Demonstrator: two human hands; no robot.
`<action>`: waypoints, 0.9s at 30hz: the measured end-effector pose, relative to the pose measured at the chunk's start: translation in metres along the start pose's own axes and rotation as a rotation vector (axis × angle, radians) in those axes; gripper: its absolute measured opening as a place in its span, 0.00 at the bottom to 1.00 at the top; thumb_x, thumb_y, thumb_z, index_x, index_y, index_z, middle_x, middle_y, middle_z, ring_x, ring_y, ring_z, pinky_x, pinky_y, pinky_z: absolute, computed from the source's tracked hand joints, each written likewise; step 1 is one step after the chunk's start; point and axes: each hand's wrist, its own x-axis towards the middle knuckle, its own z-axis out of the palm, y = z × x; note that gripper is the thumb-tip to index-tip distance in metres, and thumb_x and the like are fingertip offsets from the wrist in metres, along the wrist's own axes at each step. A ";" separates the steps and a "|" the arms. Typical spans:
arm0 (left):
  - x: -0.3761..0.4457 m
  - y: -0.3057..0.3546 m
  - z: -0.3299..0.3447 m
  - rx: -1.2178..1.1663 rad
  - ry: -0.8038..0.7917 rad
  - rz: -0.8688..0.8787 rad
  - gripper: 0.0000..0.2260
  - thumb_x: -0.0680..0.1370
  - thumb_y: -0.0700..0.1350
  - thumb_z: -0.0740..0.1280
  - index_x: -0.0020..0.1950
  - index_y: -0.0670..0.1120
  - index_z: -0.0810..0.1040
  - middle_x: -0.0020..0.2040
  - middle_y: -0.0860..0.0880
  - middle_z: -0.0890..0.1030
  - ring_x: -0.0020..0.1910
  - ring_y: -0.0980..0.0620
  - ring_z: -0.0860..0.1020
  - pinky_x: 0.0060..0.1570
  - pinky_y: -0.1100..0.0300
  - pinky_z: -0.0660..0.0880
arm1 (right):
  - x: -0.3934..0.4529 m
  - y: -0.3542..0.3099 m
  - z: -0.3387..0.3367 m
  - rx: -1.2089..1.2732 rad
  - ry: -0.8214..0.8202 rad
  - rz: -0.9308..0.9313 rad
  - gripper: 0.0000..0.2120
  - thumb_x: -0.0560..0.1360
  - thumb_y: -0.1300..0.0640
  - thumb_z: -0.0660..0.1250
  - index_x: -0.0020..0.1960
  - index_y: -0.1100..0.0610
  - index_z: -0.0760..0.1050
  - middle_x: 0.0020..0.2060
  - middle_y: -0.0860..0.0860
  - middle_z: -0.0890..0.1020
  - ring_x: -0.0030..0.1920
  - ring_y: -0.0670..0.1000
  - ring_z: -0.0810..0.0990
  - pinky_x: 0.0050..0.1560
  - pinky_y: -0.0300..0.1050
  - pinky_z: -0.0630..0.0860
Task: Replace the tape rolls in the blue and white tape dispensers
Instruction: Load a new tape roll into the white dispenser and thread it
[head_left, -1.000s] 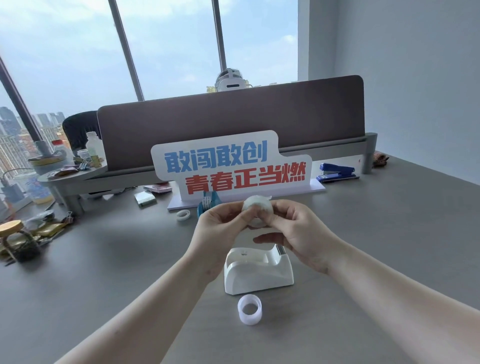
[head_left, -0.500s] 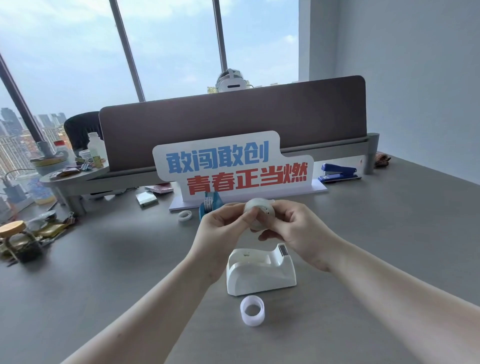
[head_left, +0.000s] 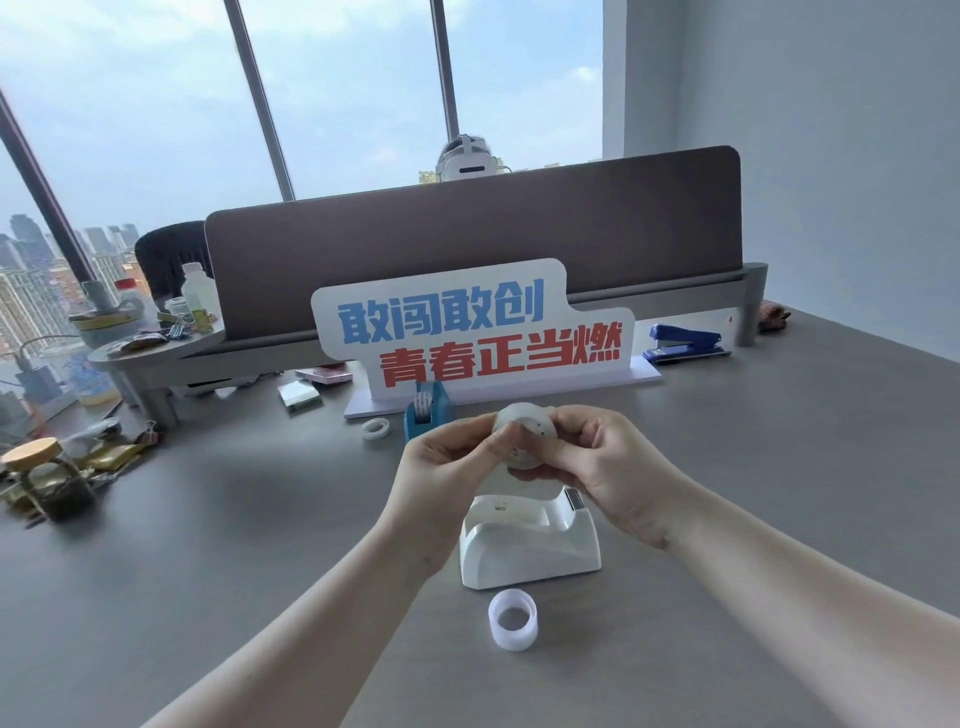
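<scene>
Both hands hold a white tape roll (head_left: 525, 435) on its hub above the desk. My left hand (head_left: 445, 467) pinches its left face with thumb and forefinger; my right hand (head_left: 602, 465) cups it from the right and below. Directly under them stands the white tape dispenser (head_left: 527, 545), its cradle bare, cutter at the right end. A loose translucent tape roll (head_left: 513, 618) lies on the desk in front of it. Behind my left hand sits the blue tape dispenser (head_left: 427, 410) with a roll in it, and a small tape roll (head_left: 376, 429) lies to its left.
A white sign with blue and red characters (head_left: 472, 332) stands behind the dispensers, before a brown desk divider (head_left: 467, 249). A blue stapler (head_left: 685, 343) sits far right. A jar with a wooden lid (head_left: 44, 480), clips and bottles clutter the left side.
The roll has turned slightly between my fingers and both hands have shifted a little right and up. The dispensers and loose rolls stay where they were.
</scene>
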 end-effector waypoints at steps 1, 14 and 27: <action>-0.001 0.000 0.000 0.004 -0.008 0.004 0.16 0.60 0.52 0.74 0.45 0.47 0.86 0.48 0.44 0.86 0.51 0.46 0.82 0.54 0.55 0.76 | 0.000 0.000 -0.001 0.009 0.001 0.008 0.16 0.70 0.53 0.68 0.51 0.64 0.81 0.43 0.55 0.84 0.45 0.52 0.83 0.48 0.42 0.79; 0.009 0.003 0.005 0.030 0.064 -0.018 0.03 0.69 0.40 0.72 0.39 0.45 0.86 0.42 0.44 0.86 0.44 0.49 0.82 0.52 0.54 0.78 | 0.001 0.007 0.002 0.031 0.050 0.000 0.15 0.67 0.52 0.69 0.51 0.58 0.81 0.42 0.51 0.85 0.48 0.49 0.83 0.47 0.39 0.78; 0.008 -0.007 -0.002 0.005 0.064 -0.002 0.18 0.61 0.50 0.74 0.47 0.43 0.83 0.46 0.42 0.84 0.48 0.46 0.80 0.53 0.54 0.76 | 0.000 0.009 0.003 0.079 0.009 -0.025 0.14 0.68 0.53 0.69 0.51 0.58 0.81 0.46 0.56 0.85 0.51 0.53 0.83 0.52 0.42 0.78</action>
